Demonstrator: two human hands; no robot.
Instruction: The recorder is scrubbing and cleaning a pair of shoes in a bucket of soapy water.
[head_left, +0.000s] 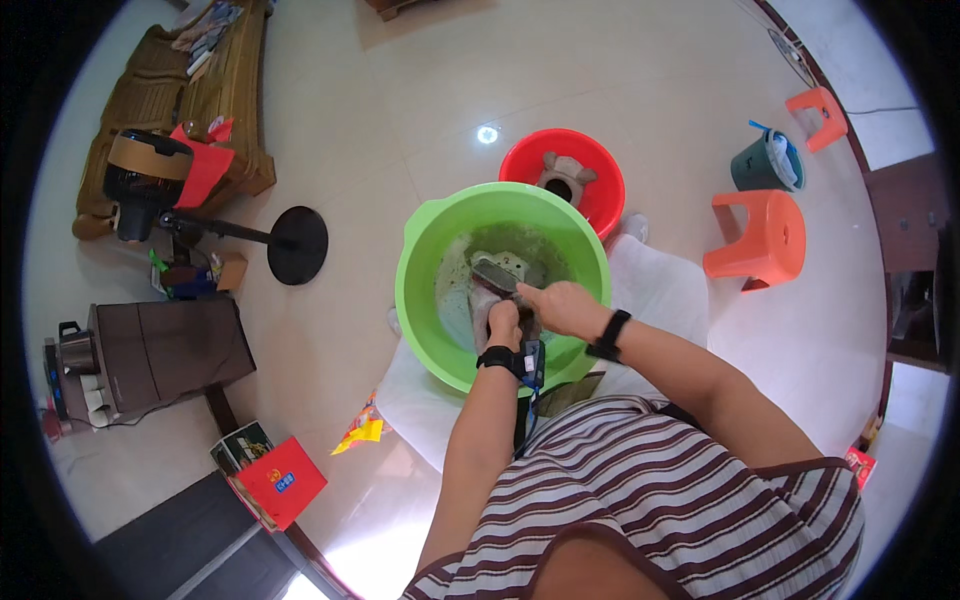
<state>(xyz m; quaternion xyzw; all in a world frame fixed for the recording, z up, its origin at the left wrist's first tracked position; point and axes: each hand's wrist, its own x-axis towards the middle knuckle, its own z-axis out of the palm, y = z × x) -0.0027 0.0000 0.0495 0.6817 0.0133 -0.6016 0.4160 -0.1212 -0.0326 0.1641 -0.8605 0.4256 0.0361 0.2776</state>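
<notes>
In front of me stands a light-green plastic basin (416, 300) with murky, sudsy water in its bottom. A wet plush slipper (484, 304), grey with an animal face at its far end, lies inside. My left hand (505, 324) grips the slipper's near part, fingers partly hidden. A scrubbing brush (495, 277) is held by its handle in my right hand (564, 307), and its head rests against the slipper. Black bands circle both wrists, and a small device with a cable hangs at the left one.
Behind the green basin, a red basin (611, 169) holds a similar plush slipper (566, 176). To the right stand an orange plastic stool (761, 236), a smaller stool (825, 120) and a dark-green bin (754, 165). On the left are a black pedestal fan (296, 246) and a wooden bench (240, 90).
</notes>
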